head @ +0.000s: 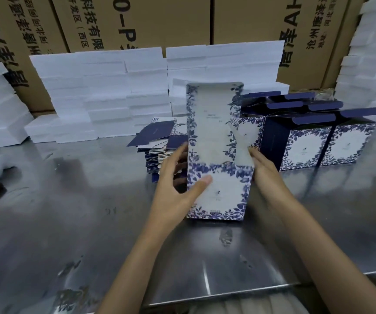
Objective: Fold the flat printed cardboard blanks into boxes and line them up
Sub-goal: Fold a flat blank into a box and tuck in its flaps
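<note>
Two hands on one box: my left hand (178, 189) grips the left edge of the blue-and-white floral printed cardboard box (216, 177), thumb pressed across its front panel, while my right hand (266, 171) pinches its right edge. Its base rests on the shiny steel desk (91, 223), tall lid flap upright. Just behind the box on its left sits the stack of flat printed cardboard blanks (159, 150). Behind it on its right stands the row of folded floral boxes (318, 141), navy flaps open.

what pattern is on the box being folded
Blue floral leaf border around a white centre on the box, shown in the head view.
</note>
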